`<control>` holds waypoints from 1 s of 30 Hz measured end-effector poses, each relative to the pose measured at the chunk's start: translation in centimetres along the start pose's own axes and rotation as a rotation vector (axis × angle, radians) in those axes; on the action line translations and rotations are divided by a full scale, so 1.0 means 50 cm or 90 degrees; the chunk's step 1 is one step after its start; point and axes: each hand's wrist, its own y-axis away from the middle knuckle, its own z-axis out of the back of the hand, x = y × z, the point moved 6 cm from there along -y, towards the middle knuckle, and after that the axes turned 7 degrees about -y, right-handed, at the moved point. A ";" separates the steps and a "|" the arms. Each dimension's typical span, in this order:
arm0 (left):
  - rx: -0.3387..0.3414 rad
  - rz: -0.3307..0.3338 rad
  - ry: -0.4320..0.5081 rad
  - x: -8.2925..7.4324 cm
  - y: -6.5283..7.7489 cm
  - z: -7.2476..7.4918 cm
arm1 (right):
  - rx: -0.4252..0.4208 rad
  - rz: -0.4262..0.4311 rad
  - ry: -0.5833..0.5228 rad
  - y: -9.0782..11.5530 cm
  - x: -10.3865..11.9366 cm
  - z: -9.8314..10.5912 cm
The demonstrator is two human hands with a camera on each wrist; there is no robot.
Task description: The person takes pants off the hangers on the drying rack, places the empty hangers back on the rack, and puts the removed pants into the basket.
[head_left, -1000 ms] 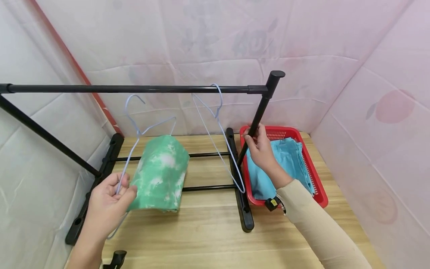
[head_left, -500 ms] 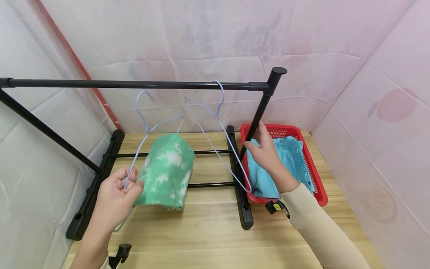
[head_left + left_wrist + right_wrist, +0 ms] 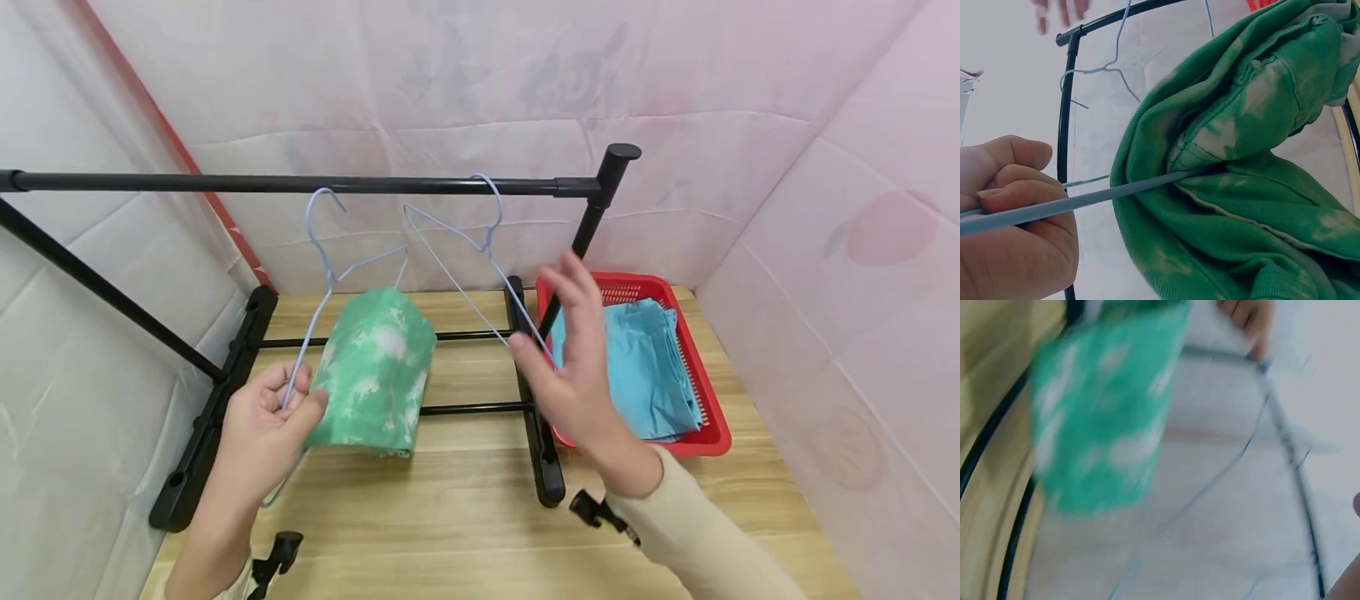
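Pinching the laden hanger (image 3: 331, 282) in left hand (image 3: 266, 421), with right hand (image 3: 576, 379) spread. Best lift level, to the rail (image 3: 405, 186) above that grip!

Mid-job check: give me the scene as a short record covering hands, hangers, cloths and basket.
Left hand: grips held hanger
Right hand: holds nothing, fingers extended, in front of the upright in the head view
Held hanger: hook not over the rail
Green cloth: draped over held hanger
Second hanger: hooked on the rail, bare
Basket: red, on the table
Blue cloth: folded, in the basket
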 end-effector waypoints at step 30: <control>-0.004 -0.006 0.127 -0.022 0.004 -0.049 | 0.429 -0.152 0.334 0.228 -0.191 -0.296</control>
